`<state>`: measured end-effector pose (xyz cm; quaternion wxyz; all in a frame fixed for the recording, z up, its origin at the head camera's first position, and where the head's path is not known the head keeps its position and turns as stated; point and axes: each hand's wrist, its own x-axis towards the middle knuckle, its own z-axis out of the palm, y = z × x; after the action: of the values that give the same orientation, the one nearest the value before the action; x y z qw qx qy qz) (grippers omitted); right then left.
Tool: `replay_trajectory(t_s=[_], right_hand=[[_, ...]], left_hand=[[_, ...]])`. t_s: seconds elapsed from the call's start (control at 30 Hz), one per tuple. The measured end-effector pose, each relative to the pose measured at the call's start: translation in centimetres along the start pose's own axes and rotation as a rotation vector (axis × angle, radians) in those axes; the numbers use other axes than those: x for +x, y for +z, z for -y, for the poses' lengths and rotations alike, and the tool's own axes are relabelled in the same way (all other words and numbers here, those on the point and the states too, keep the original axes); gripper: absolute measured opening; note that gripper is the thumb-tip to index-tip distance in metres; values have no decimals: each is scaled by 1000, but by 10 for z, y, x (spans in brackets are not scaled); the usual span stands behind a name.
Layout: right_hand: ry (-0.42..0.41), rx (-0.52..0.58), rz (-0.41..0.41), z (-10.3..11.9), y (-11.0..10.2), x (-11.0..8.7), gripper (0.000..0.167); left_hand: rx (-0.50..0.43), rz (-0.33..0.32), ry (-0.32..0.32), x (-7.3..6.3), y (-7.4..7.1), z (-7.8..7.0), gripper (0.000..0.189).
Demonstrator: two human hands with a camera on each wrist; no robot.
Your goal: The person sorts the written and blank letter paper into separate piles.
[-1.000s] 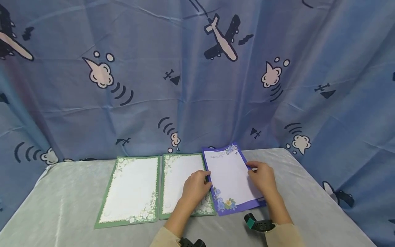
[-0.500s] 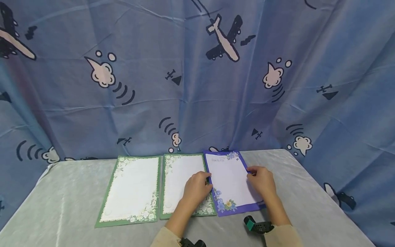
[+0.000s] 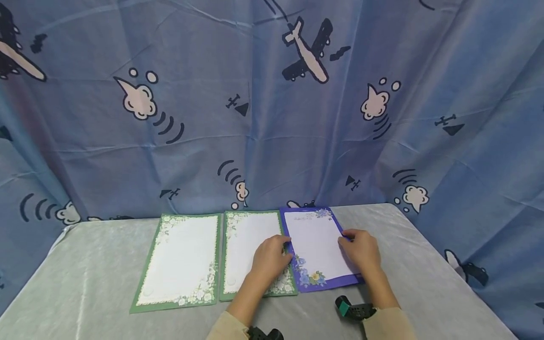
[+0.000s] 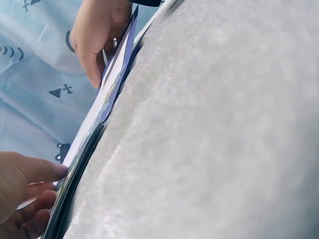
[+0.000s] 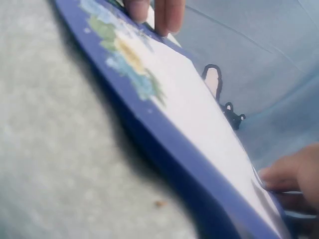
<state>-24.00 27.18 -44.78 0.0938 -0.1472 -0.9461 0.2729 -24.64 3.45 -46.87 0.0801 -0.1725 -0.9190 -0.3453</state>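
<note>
A purple-bordered sheet of writing paper (image 3: 316, 245) with blue and yellow flowers lies at the right of the row, in front of both hands. My left hand (image 3: 271, 256) holds its left edge, thumb and fingertips right at the border. On the opposite side, my right hand (image 3: 362, 249) pinches the right edge between thumb and fingers. In the right wrist view, the purple sheet (image 5: 194, 124) tilts up slightly toward the right hand (image 5: 299, 179). Under the left forearm is a green-bordered sheet (image 3: 248, 245), partly covered by the left hand; several layers show at the stack's edge (image 4: 75, 191) in the left wrist view.
Another green-bordered sheet (image 3: 180, 259) with white flowers lies flat at the left. A pale grey cloth covers the table (image 3: 102, 264). Behind it hangs a blue curtain (image 3: 191, 118) printed with planes and clouds.
The purple sheet's far edge has come down toward the table, and its near edge has shifted slightly away from the person. Both hands keep their hold, with the right lowering a little.
</note>
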Motion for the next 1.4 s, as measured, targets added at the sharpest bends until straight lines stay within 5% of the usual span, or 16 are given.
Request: replay_trajectory(t_s=[0.53,1.4], right_hand=[[47,32,-27,2,8,1,49],[5,99,-61,-2,4,2,36]], left_hand=[[53,41,29,0,0,-1,32],[31,114,29,0,-2,-1,34]])
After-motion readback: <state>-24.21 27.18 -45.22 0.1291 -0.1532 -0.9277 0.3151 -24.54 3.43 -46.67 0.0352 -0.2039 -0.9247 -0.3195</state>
